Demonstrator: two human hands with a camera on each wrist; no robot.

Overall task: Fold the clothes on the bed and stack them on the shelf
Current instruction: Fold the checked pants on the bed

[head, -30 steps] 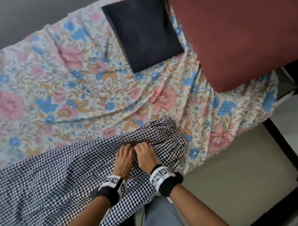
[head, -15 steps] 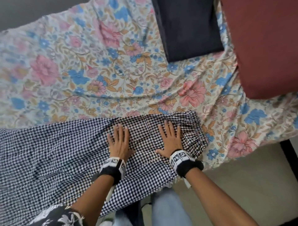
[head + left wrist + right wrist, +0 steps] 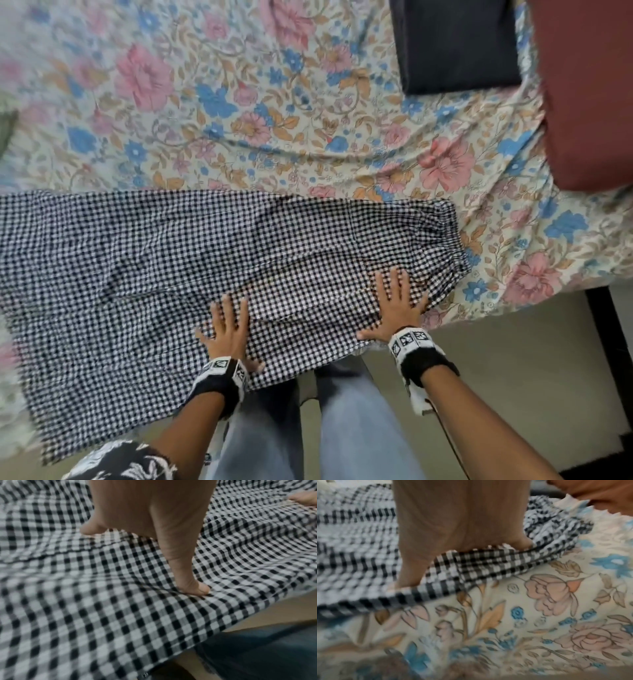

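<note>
1. The left hand (image 3: 227, 327) lies flat, palm down, fingers straight and slightly spread, pressing on the checked garment (image 3: 164, 274) near the bed's front edge. Its grip is wide and holds nothing.
2. In the left wrist view, the left thumb tip (image 3: 197, 589) presses into the black-and-white cloth (image 3: 102, 615), and the other fingers lie flat ahead of it.
3. The right hand (image 3: 397, 301) is also flat and palm down with fingers spread, its grip wide and holding nothing. It rests on the same garment, near the gathered end (image 3: 452, 236) on the right (likely an elastic waistband, though the seam is too small to be sure).
4. In the right wrist view, the right hand (image 3: 460, 520) presses on bunched folds of the checked cloth (image 3: 488, 563), which lies directly on the floral sheet (image 3: 539, 615).
5. The two hands are well apart, with a smooth stretch of checked cloth between them.
6. The garment is spread lengthwise across the bed, from the left edge of the head view to right of centre; its near edge hangs just over the bed's front edge.
7. The bed is covered by a floral sheet (image 3: 239, 102) with pink and blue flowers.
8. Farther back on the right, a folded dark navy item (image 3: 455, 44) lies on the sheet, apart from the checked garment.
9. Beside it, at the far right, is a dark red cushion or pillow (image 3: 589, 89).
10. Below the hands, the person's legs in blue jeans (image 3: 356, 428) stand against the bed, on a beige floor (image 3: 513, 359).
</note>
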